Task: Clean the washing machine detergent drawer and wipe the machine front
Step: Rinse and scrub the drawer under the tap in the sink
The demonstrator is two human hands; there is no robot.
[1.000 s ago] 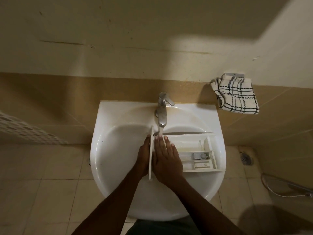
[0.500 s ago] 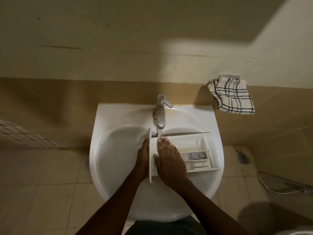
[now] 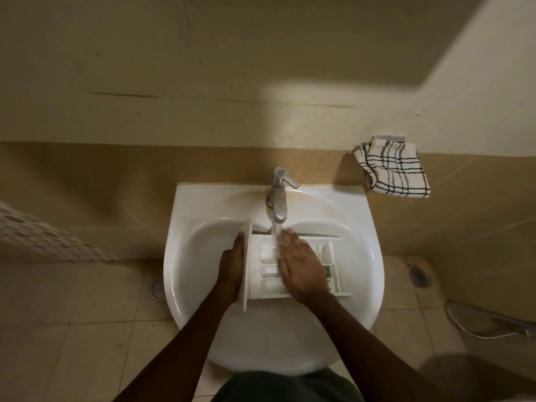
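Note:
The white detergent drawer (image 3: 268, 269) lies across the white sink (image 3: 203, 256), its front panel on the left and its compartments facing up. My left hand (image 3: 232, 265) grips that front panel from the left side. My right hand (image 3: 301, 265) lies flat on the drawer's middle compartments, fingers spread and pointing toward the tap (image 3: 279, 195). Water runs from the tap onto the drawer's rear left compartment and my right fingertips. My right hand hides much of the drawer's right half.
A checked cloth (image 3: 393, 169) hangs on the wall to the right of the sink. Floor drains sit at the left (image 3: 158, 288) and right (image 3: 417, 275) of the sink on the tiled floor. A hose (image 3: 490, 323) lies at the right edge.
My right hand has slid rightward from the front panel over the middle compartments. The drawer has shifted slightly left under the tap, uncovering its left compartments.

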